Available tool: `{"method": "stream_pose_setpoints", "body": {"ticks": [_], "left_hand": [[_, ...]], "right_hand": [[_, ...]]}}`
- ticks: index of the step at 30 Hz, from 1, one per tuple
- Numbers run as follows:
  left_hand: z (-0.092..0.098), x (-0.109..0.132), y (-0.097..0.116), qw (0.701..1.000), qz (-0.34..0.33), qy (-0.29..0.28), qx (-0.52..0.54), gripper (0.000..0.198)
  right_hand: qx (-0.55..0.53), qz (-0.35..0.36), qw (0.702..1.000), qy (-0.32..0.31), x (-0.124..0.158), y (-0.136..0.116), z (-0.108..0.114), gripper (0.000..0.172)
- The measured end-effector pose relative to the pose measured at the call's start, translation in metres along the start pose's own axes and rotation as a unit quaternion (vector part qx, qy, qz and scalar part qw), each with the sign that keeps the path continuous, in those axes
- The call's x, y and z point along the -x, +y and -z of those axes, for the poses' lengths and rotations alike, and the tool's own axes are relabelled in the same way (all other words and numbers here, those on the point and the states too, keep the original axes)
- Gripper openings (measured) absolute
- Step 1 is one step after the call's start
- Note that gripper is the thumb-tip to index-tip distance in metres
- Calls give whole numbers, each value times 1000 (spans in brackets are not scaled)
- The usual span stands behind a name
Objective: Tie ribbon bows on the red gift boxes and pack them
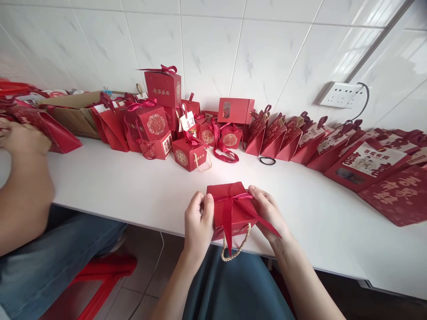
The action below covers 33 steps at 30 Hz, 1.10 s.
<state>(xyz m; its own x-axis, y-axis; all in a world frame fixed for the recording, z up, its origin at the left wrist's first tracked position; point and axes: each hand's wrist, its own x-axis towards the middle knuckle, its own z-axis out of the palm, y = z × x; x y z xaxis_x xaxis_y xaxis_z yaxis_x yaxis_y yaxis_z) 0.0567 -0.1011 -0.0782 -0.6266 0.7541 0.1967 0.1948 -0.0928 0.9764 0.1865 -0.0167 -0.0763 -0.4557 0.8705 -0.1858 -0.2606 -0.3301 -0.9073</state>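
A red gift box (219, 192) is between my two hands at the front edge of the white table (150, 186). Red ribbon (228, 218) is tied across its top, with loose tails hanging over the front and right side. From its front hangs a gold rope handle (235, 255). My left hand (200, 220) grips the box's left side, thumb near the top edge. On the right side my right hand (268, 211) is closed on the box, its thumb and finger at the ribbon's end by the back corner. The fingers behind the box are partly hidden.
Red gift boxes (190, 153) are stacked toward the tiled wall. Triangular red gift bags (276, 138) line the right side, near a black hair tie (267, 161). A power strip (342, 94) is on the wall. At left, another person's arm (26, 178) rests by a cardboard box (71, 118).
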Motion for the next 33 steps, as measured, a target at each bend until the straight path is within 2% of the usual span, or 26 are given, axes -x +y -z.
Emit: {"method": "stream_pose_setpoints", "body": {"ticks": [2, 4, 6, 7, 8, 9, 11, 13, 14, 16, 18, 20, 24, 28, 33], "left_hand": [[3, -1, 2, 1000, 23, -20, 1, 36], [7, -2, 5, 998, 41, -37, 1, 37], [10, -4, 6, 998, 47, -47, -3, 39], [11, -4, 7, 997, 48, -52, -6, 40], [11, -5, 7, 997, 51, -57, -9, 40], [12, -5, 6, 997, 51, -59, -12, 39], [12, -8, 6, 998, 37, -38, -13, 31], [13, -12, 7, 1000, 2, 1, -18, 17], [13, -15, 9, 999, -21, 15, -27, 12], [14, -20, 14, 996, -63, 10, -58, 13], [13, -24, 21, 991, -92, -36, -92, 14], [11, -25, 26, 985, -96, -85, -118, 18], [8, -22, 26, 978, -43, -157, -133, 23], [7, -19, 22, 979, 16, -173, -107, 21], [6, -19, 19, 983, 19, -164, -77, 23]], "right_hand": [[34, 4, 999, -21, -2, -3, 6, 45], [74, 50, 996, -16, 1, -9, 12, 43], [138, 154, 978, 27, 11, -18, 14, 40], [188, 221, 956, 42, 18, -22, 13, 40], [253, 288, 923, 44, 27, -26, 9, 38], [326, 347, 879, 17, 36, -29, 4, 38], [465, 441, 765, -67, 52, -30, -8, 42], [564, 482, 661, -111, 60, -23, -17, 46], [595, 493, 625, -112, 61, -18, -20, 42], [621, 511, 587, -90, 59, -7, -21, 28], [619, 531, 575, -64, 56, 1, -18, 21], [610, 543, 575, -53, 55, 5, -14, 20], [574, 556, 597, -64, 57, 4, -10, 18], [535, 578, 611, -74, 58, 1, -8, 15], [502, 603, 613, -89, 62, 1, -7, 15]]}}
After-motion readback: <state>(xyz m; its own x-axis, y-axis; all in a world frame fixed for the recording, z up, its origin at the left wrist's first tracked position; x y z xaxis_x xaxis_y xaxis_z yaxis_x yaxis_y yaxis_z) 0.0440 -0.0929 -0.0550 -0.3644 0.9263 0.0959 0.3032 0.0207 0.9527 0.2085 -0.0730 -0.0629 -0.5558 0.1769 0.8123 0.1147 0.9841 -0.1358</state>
